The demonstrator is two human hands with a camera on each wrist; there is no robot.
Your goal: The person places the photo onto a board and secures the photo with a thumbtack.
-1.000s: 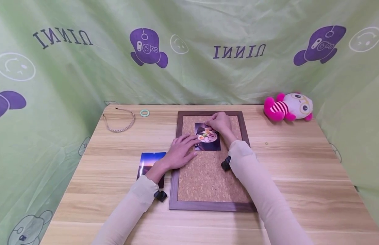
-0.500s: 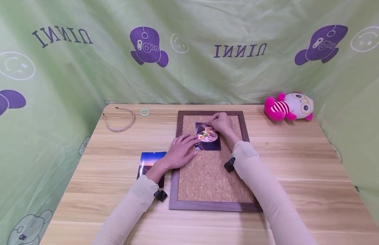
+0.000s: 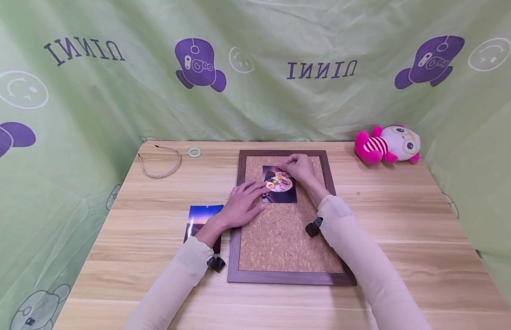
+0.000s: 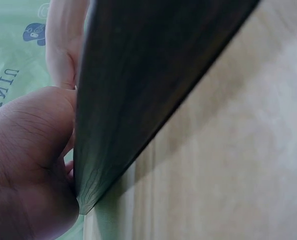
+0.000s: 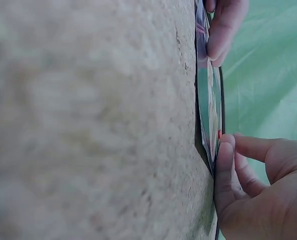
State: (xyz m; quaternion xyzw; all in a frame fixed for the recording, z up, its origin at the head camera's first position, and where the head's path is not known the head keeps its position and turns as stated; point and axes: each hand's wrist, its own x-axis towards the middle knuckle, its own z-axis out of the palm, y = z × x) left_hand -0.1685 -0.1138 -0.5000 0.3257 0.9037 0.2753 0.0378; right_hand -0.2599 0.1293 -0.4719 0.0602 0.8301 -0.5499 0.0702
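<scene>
A photo of a food bowl [image 3: 279,185] lies on the upper part of a dark-framed cork board [image 3: 288,238]. My left hand [image 3: 244,204] rests on the board's left side, its spread fingertips on the photo's left edge. At the photo's top, my right hand [image 3: 298,167] pinches a small red push pin [image 5: 219,134] between thumb and index finger; the pin's tip is hidden. In the right wrist view the photo [image 5: 208,100] stands slightly off the cork at its near corner. The left wrist view shows mostly the frame's dark side [image 4: 138,75].
Left of the board, partly under my left wrist, lies a sunset photo [image 3: 203,215]. A beaded headband [image 3: 162,175] and a mint-green ring [image 3: 195,152] lie at the back left. A pink plush toy [image 3: 387,145] lies at the back right; a tiny ring [image 3: 358,193] lies nearer.
My right wrist and forearm have shifted slightly right and toward me, and the fingers look less bunched, with red now showing at their tips. My left hand and the photo stay put.
</scene>
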